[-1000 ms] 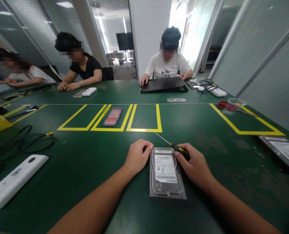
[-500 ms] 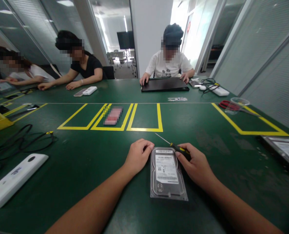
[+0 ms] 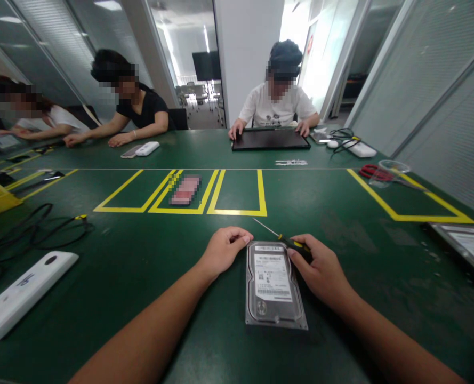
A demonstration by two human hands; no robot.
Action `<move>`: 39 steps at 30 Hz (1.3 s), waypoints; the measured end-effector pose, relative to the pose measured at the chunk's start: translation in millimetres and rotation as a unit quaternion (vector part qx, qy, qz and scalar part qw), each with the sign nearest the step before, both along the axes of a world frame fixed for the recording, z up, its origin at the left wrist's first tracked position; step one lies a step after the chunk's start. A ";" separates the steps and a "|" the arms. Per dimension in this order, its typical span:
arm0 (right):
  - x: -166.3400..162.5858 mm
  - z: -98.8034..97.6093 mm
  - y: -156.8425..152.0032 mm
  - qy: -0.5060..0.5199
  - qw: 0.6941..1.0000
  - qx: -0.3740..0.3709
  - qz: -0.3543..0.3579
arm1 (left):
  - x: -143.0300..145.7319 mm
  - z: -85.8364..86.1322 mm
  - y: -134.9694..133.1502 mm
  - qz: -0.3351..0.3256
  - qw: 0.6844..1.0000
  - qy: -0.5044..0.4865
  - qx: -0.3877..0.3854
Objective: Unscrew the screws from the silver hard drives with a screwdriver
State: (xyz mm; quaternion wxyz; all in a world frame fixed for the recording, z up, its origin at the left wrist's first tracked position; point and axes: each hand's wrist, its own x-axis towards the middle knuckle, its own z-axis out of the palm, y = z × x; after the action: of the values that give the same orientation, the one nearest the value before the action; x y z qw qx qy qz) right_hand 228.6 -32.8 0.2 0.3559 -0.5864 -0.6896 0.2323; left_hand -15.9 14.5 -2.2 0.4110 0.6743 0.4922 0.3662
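A silver hard drive (image 3: 277, 312) with a white label lies flat on the green table in front of me. My left hand (image 3: 227, 249) is at its far left corner, fingers curled and thumb against the index finger. Whether anything sits in that pinch is hidden. In my right hand (image 3: 320, 264), wrapped by the fingers, is a screwdriver (image 3: 287, 241) with a black and yellow handle. Its thin shaft points away to the left, above the table beyond the drive. The right thumb is beside the drive's right edge, partly over it.
A second hard drive (image 3: 466, 245) lies at the right. A white power bank (image 3: 26, 298) and black cables (image 3: 32, 234) are on the left. Yellow tape frames (image 3: 237, 212) mark the table; one holds a phone (image 3: 186, 190). Red-handled scissors (image 3: 370, 172) touch a clear cup (image 3: 391, 169). Opposite, a person handles a dark panel (image 3: 271, 140).
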 end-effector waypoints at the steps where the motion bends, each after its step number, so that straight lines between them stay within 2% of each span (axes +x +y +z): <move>1: 0.1 -0.1 0.0 0.000 1.000 -0.002 0.000 | 0.0 -0.2 0.2 0.000 1.000 0.001 0.000; 21: 0.1 4.1 -0.5 -0.022 1.000 0.001 0.009 | -2.3 1.5 -2.6 -0.015 0.999 0.028 0.017; 24: 0.8 4.0 -0.8 -0.021 1.000 -0.005 0.008 | -1.6 4.1 -6.7 0.012 0.999 0.035 0.039; 27: 1.8 4.1 1.1 -0.008 1.000 -0.013 -0.001 | 2.5 14.4 -19.3 0.047 0.993 0.059 0.086; 28: 2.4 4.0 2.0 -0.001 1.000 -0.015 -0.006 | 4.6 19.6 -25.4 0.037 0.990 0.072 0.111; 29: 3.1 3.9 3.1 0.006 1.000 -0.017 -0.011 | 7.2 25.2 -32.0 -0.008 0.980 0.110 0.165; 31: 4.7 3.5 5.0 0.019 1.000 -0.016 -0.017 | 12.8 35.2 -45.1 -0.135 0.952 0.145 0.233; 33: 6.1 3.3 6.8 0.025 0.999 -0.012 -0.021 | 18.4 40.5 -55.8 -0.268 0.912 0.165 0.262; 34: 6.7 3.3 7.5 0.027 0.999 -0.010 -0.021 | 20.9 40.9 -59.7 -0.309 0.894 0.177 0.272; 36: 7.4 3.5 8.9 0.032 0.999 -0.003 -0.021 | 24.7 37.6 -64.3 -0.350 0.871 0.193 0.287; 39: 8.2 3.6 10.6 0.035 0.999 0.007 -0.026 | 26.9 29.6 -65.0 -0.371 0.858 0.213 0.284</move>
State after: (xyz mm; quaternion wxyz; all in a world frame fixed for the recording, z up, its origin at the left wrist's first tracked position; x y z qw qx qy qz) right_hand 236.8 -22.2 3.7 0.3898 -0.5931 -0.6630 0.2383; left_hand 11.1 -50.5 27.4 0.1924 0.9558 0.1561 0.1582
